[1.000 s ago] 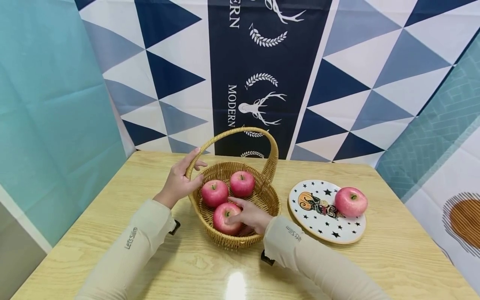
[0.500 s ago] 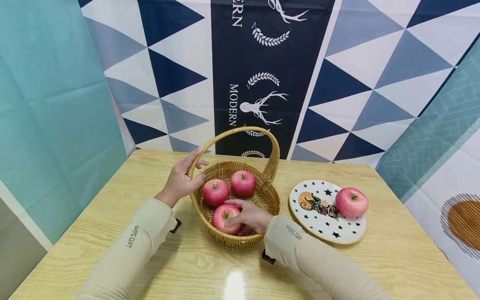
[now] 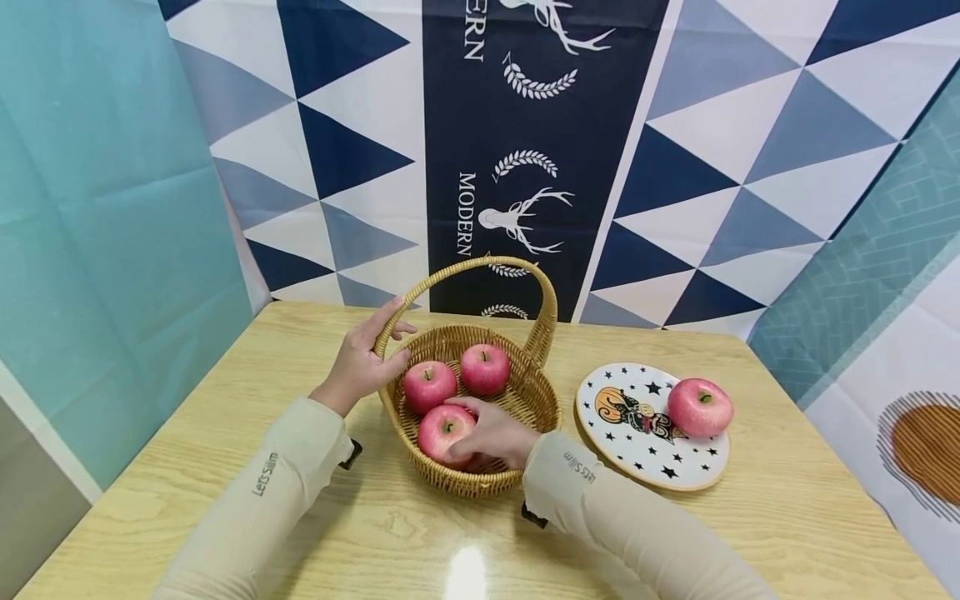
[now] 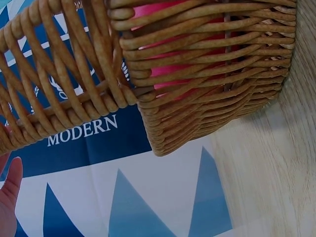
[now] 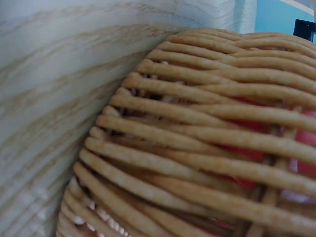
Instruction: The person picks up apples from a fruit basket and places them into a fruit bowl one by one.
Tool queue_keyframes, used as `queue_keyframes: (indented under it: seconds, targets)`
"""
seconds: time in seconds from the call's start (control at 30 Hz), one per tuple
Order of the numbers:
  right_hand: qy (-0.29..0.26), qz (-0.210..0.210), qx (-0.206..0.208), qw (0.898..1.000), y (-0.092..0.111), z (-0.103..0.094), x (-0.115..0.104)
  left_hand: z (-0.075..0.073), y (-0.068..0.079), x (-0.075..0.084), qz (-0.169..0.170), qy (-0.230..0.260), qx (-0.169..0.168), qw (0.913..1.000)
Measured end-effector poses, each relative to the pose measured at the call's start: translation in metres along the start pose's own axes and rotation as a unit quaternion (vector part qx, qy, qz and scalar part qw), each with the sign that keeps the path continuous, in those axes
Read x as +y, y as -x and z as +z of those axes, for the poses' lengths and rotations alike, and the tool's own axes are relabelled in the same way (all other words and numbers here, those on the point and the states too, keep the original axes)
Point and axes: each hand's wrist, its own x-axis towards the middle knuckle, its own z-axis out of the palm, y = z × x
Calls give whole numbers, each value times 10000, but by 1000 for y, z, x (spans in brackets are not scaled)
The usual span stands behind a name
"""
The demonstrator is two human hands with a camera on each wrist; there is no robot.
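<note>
In the head view a wicker basket (image 3: 551, 400) with a tall arched handle stands on the table. My left hand (image 3: 363, 358) holds the left foot of that handle, thumb in front and fingers behind. My right hand (image 3: 498, 429) reaches inside over the near rim, thumb and fingers around the front red apple (image 3: 442, 432); its underside is hidden. Two more apples lie behind it, a left apple (image 3: 429, 386) and a back apple (image 3: 484, 369). Both wrist views show the woven wall from outside, with red showing through the gaps; the left hand's thumb (image 4: 12, 185) appears at the edge.
Right of the basket lies a white plate (image 3: 622, 442) printed with stars and a pumpkin figure. Another apple (image 3: 700, 407) sits on its right side. A patterned cloth (image 3: 360, 167) hangs at the table's back edge, and a teal cloth (image 3: 112, 208) hangs at left.
The front apple and my right hand have shifted slightly left inside the basket. My left hand stays at the handle.
</note>
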Motion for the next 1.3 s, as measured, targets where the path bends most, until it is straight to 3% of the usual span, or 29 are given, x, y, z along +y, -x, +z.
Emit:
queue_keyframes:
  seconds: [0.13,0.5,0.8,1.13,1.3]
  targets:
    - [-393,106,-185,9990,-1,0,-2,-1,0,-1,49,-36,29,10000]
    - [23,146,-501,9986,8,-18,-23,-1,6,-2,-79,-41,-104,9999]
    - [446,88,-641,9969,10,-31,-39,-1,3,-3,124,-22,-60,9999]
    - [414,350,-717,9960,13,-45,-62,-3,2,-1,-94,-50,-174,9998]
    - [473,224,-895,9946,17,-56,-72,-2,2,-1,-183,81,-161,9997]
